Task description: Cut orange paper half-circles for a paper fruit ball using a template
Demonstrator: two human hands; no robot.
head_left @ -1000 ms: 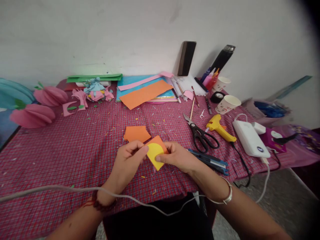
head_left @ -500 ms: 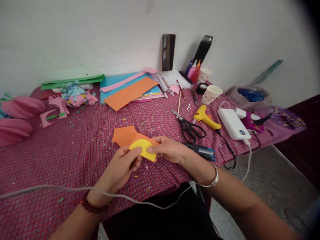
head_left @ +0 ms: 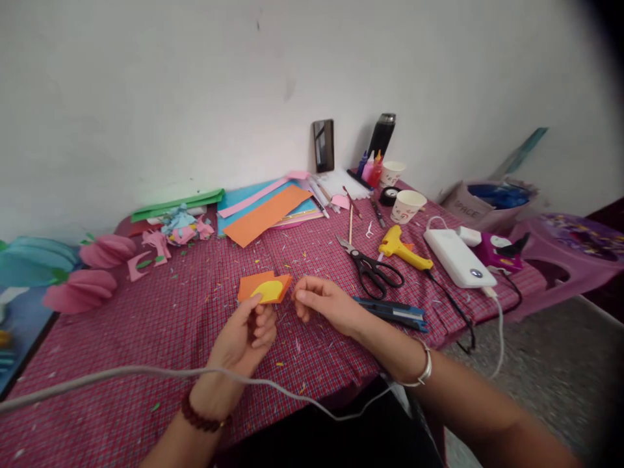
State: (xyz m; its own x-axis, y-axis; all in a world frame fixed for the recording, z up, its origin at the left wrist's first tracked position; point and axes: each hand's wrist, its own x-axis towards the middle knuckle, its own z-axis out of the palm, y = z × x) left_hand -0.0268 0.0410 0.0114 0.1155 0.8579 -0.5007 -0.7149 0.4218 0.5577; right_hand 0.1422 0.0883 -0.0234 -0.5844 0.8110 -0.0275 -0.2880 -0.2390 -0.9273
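Note:
My left hand (head_left: 246, 335) pinches a rounded yellow paper piece (head_left: 270, 290) between thumb and curled fingers. Folded orange paper (head_left: 283, 286) shows behind and around the yellow, seemingly in the same grip. Another piece of orange paper (head_left: 249, 284) appears just beyond it; whether the two touch I cannot tell. My right hand (head_left: 324, 302) is a short way right of the papers, apart from them. Its thumb and fingers are curled together, and nothing shows in them. Black-handled scissors (head_left: 373, 270) and a blue stapler-like tool (head_left: 394, 313) lie on the tablecloth to its right.
A yellow glue gun (head_left: 402, 248), a white power bank (head_left: 458, 257) and paper cups (head_left: 407, 207) stand at right. Coloured sheets (head_left: 268, 218) lie at the back. Pink paper shapes (head_left: 82, 290) are at left. A white cable (head_left: 146, 372) crosses in front of my arms.
My right hand has let go of the yellow paper and drawn off to the right. The left hand keeps the paper, now tilted differently. The view has shifted upward and left.

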